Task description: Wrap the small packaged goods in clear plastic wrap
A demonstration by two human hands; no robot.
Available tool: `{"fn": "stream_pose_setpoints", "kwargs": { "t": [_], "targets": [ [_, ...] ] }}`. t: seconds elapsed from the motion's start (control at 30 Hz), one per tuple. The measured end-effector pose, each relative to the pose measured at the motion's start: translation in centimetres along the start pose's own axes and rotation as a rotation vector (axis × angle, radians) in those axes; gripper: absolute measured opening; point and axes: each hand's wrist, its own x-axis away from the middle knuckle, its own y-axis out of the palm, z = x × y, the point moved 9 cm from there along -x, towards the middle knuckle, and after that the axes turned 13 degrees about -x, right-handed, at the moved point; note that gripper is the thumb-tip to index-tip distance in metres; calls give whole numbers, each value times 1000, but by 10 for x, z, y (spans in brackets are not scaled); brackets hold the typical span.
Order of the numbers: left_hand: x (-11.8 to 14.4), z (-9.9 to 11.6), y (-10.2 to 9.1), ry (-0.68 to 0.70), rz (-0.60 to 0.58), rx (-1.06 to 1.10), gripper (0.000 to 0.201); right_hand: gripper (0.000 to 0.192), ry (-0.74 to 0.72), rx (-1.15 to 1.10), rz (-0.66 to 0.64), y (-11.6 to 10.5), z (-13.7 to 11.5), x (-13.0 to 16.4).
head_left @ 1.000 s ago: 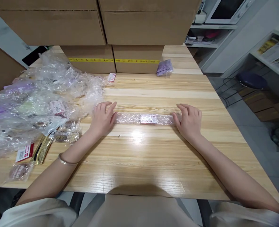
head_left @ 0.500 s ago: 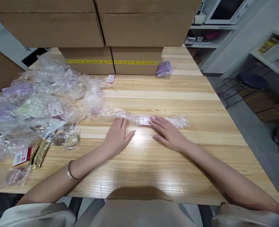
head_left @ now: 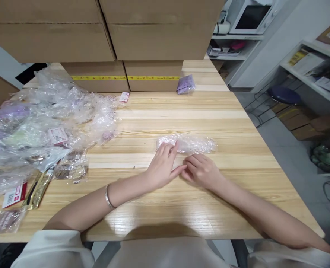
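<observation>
Two hands meet at the middle of the table, just in front of a folded clear plastic bag (head_left: 189,144). Fingers of the left hand (head_left: 162,169) lie extended and flat, their tips pressing the bag's left end where a small label shows through the film; nothing is clenched. The right hand (head_left: 202,171) rests beside it, fingers loosely curled and touching the left thumb, with its fingertips near the bag's front edge; whether they pinch any film cannot be told.

Progress, as judged: the bag lies gathered into a short, crumpled strip, so folding appears well under way, while a large pile of loose bags (head_left: 42,119) at the left remains unfolded.

Materials: the bag is thin, glossy, wrinkled film, soft and slippery in appearance. The wooden table (head_left: 237,178) is pale, striped in grain, smooth and reflective. A metal bangle (head_left: 107,196) circles the left wrist. Beyond, stacked cardboard boxes (head_left: 154,37) stand matte and square, one row banded with yellow tape. A small purple packet (head_left: 185,84) sits beside them.
</observation>
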Motion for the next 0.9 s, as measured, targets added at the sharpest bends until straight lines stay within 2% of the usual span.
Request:
{"fn": "stream_pose_setpoints", "kwargs": {
  "t": [0.13, 0.2, 0.3, 0.4, 0.5, 0.57, 0.63, 0.77, 0.9],
  "targets": [
    [-3, -6, 6, -54, -39, -75, 69, 48, 401, 253, -132, 0, 11, 10],
    [-5, -8, 10, -65, -58, -139, 64, 63, 525, 310, -210, 5, 25, 15],
    [-5, -7, 10, -43, -27, -260, 60, 73, 578, 240, -220, 13, 51, 20],
    [-4, -3, 11, 5, -26, -329, 62, 70, 599, -69, -69, 12, 73, 20],
    [-4, -3, 14, 25, -56, -338, 64, 51, 574, -497, 69, 13, 77, 13],
    [-5, -3, 12, 29, -43, -329, 64, 44, 476, -627, 100, 14, 66, 2],
    [-5, -2, 9, 44, -11, -295, 58, 49, 360, -615, 86, 19, 53, -9],
    [0, -6, -11, 52, 102, -168, 28, 68, 230, -454, 55, 33, 40, -21],
    [9, -8, -38, 184, 244, -150, 25, 69, 183, -333, 53, 37, 38, -31]
  ]
}}
